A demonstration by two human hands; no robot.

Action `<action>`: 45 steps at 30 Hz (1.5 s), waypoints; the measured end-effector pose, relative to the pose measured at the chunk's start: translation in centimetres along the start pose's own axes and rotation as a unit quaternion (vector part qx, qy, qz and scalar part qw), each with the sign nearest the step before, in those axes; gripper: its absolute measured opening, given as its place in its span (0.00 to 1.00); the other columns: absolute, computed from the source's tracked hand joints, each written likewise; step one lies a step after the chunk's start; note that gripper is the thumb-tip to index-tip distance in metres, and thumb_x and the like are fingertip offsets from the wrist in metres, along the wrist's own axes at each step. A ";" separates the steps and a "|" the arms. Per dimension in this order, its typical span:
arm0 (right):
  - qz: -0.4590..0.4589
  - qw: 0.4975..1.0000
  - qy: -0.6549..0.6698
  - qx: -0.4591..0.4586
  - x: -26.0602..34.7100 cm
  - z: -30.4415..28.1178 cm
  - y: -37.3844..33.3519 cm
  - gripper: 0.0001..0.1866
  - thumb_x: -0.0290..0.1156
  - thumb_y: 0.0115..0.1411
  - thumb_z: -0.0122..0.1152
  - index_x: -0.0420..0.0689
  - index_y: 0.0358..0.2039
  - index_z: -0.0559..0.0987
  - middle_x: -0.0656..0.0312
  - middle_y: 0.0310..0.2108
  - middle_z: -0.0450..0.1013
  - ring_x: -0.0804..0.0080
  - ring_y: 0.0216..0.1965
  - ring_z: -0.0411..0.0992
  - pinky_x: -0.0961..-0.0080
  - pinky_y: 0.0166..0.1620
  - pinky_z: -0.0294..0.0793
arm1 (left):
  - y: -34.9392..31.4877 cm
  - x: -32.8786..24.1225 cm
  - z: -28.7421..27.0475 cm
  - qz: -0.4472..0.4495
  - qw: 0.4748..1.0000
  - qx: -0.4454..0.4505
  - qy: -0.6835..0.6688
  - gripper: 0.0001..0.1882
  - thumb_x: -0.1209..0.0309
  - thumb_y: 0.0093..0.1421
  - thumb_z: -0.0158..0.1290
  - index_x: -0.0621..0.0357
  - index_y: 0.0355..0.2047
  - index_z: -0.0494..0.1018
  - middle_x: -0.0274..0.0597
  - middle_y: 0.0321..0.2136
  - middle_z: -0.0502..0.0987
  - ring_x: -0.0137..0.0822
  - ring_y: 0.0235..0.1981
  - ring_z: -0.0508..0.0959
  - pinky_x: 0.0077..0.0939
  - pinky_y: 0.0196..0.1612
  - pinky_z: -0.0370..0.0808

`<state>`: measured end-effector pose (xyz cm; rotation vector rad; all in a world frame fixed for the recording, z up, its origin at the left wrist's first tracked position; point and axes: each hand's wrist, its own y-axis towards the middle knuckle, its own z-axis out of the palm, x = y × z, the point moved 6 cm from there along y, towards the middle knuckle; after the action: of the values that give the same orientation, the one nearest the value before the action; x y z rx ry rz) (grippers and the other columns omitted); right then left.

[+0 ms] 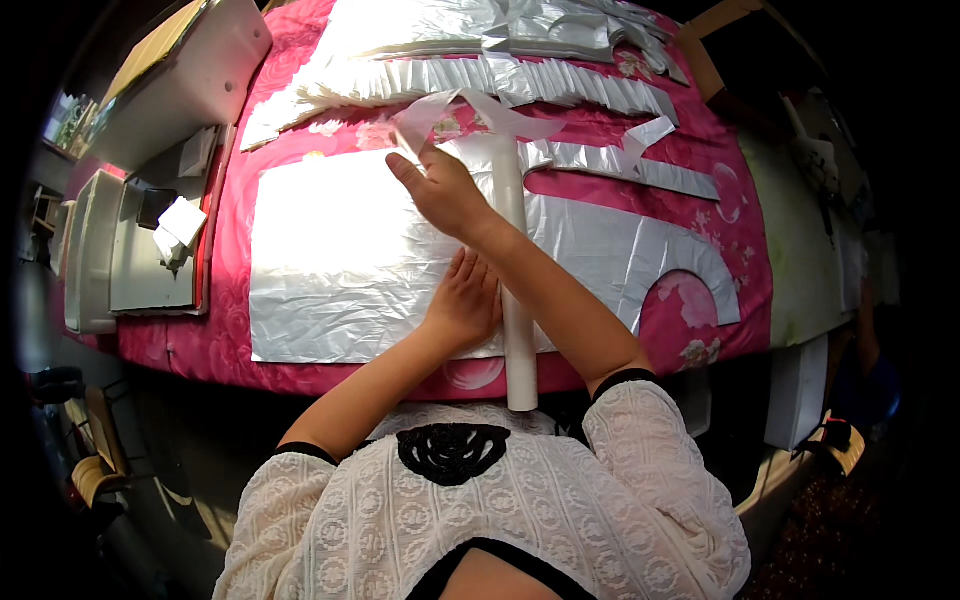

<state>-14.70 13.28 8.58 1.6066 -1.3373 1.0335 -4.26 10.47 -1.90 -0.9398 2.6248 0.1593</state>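
Note:
A shiny white plastic sheet [330,260], shaped like an apron with a rounded cut-out at its right end, lies spread on the pink cloth. My left hand [468,300] rests flat on it with its fingers stretched out. Across the sheet, pointing away from me, lies a long white roll [516,330], its near end jutting past the table edge. My right hand [440,190] is raised over the sheet's far part, just left of the roll. Its fingers are at a translucent strip of film [470,103] that arches up beside the roll's far end; the fingertips are partly hidden.
Beyond the sheet lie a row of folded white plastic [570,82] and a stack of flat sheets [430,28]. White boxes [215,65] and a shallow tray [130,270] with small white pieces stand at left. A cardboard box [715,75] is at the far right.

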 end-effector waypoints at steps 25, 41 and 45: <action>-0.284 0.883 -0.267 0.262 -3.3 6.5 -10.6 0.26 0.49 0.62 0.39 0.44 0.52 0.68 0.57 0.56 0.62 0.59 0.60 0.55 0.60 0.62 0.47 | -9.3 8.5 -9.6 -0.063 0.906 -0.307 -0.286 0.31 0.70 0.58 0.41 0.66 0.60 0.47 0.52 0.61 0.51 0.46 0.62 0.51 0.37 0.62 0.48; -0.304 0.873 -0.320 0.208 1.7 24.5 1.0 0.25 0.43 0.57 0.47 0.43 0.53 0.67 0.56 0.58 0.57 0.57 0.63 0.47 0.55 0.63 0.40 | -26.6 11.4 -8.1 -0.417 0.871 -0.249 -0.075 0.38 0.59 0.52 0.56 0.70 0.55 0.54 0.55 0.43 0.64 0.48 0.43 0.67 0.35 0.48 0.65; -0.138 0.950 -0.271 -0.076 2.1 26.2 1.7 0.34 0.35 0.52 0.52 0.37 0.58 0.56 0.41 0.59 0.49 0.49 0.61 0.48 0.56 0.62 0.42 | -27.1 12.9 -8.1 -0.472 0.849 -0.222 -0.087 0.38 0.66 0.47 0.61 0.69 0.54 0.55 0.51 0.37 0.69 0.45 0.36 0.72 0.33 0.42 0.70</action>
<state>-13.54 -12.06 1.30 1.9686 -1.4364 0.3156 1.27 -19.97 1.31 -2.1220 1.6997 0.5650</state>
